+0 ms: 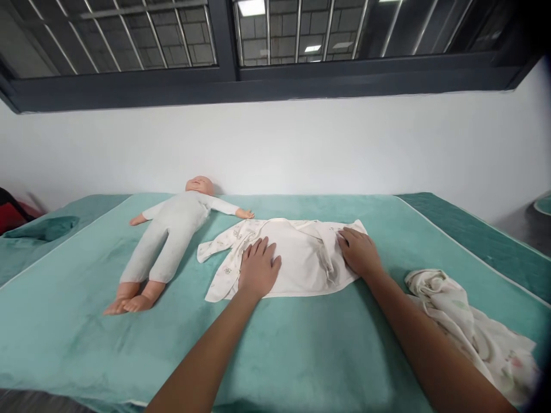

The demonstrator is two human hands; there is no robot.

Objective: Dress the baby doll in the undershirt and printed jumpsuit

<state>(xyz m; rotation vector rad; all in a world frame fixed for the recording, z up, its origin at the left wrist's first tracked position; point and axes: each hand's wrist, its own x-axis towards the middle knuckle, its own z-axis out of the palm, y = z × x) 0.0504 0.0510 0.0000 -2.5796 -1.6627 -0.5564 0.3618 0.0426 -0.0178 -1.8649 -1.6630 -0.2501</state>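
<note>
A cream baby garment [297, 258] lies spread flat on the teal mat [279, 355]. My left hand [258, 268] rests palm down on its left part, fingers stretched out. My right hand [359, 251] lies flat on its right edge, fingers extended too. Neither hand grips anything. A baby doll [172, 229] in a pale grey suit lies on its back to the left of the garment, one arm reaching toward it.
A crumpled cream cloth [469, 332] lies at the mat's right front. A dark teal pillow [45, 228] sits at far left. A white wall [301, 149] and a dark-framed window stand behind the mat.
</note>
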